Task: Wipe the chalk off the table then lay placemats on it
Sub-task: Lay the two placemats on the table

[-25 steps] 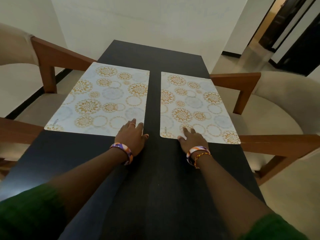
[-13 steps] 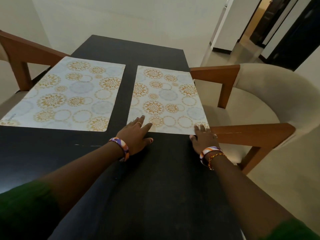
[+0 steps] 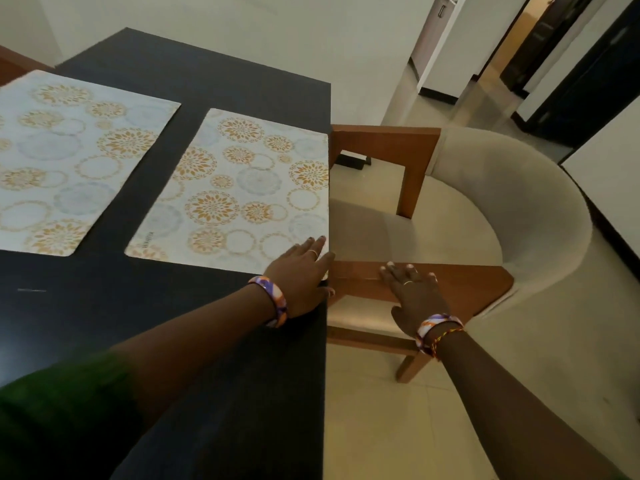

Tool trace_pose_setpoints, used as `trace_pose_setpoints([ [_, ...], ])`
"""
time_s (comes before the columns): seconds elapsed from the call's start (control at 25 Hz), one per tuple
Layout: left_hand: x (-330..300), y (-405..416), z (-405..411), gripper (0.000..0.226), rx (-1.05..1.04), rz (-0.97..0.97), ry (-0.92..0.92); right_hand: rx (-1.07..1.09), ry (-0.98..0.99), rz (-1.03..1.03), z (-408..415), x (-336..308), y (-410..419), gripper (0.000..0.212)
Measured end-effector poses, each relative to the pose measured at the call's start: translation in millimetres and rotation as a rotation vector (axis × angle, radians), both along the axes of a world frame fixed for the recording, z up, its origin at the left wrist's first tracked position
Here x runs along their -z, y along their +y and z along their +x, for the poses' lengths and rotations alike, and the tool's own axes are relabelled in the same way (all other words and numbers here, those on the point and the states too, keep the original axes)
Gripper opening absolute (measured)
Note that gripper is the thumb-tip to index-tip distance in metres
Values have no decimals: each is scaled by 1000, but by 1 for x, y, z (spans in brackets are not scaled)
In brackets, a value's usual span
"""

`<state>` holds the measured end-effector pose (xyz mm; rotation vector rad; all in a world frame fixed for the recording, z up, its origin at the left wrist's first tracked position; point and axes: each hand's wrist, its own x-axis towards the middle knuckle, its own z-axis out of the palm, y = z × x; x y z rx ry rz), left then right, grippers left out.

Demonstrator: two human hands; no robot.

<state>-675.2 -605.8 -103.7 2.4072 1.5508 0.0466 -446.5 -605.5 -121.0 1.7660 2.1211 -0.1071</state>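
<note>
Both hands have shifted right: the left hand (image 3: 300,278) is lying flat, grip wide, fingers pressing the near right corner of the right placemat (image 3: 242,190) on the counter (image 3: 221,375), while the right hand (image 3: 412,289) is resting spread on the chair (image 3: 460,282) armrest, holding nothing.

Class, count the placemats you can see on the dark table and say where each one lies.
2. One placemat lies at the table's left, cut off by the frame. The other placemat lies along the right edge, left hand on its near corner.
</note>
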Motion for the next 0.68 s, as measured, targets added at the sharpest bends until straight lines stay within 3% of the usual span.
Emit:
trace_pose_setpoints([
  [0.24, 7, 6, 119, 68, -8, 16, 10, -248, 145, 27, 80, -7, 41, 73],
  [0.52, -11, 20, 297, 44, -296, -77, -69, -593, 130, 191, 233, -37, 54, 59],
  [0.6, -16, 32, 322, 42, -430, -103, -49, -605, 183, 125, 251, -48, 67, 56],
  [0.68, -15, 40, 331, 44, -528, -110, -23, -562, 271, -74, 254, -62, 89, 54],
])
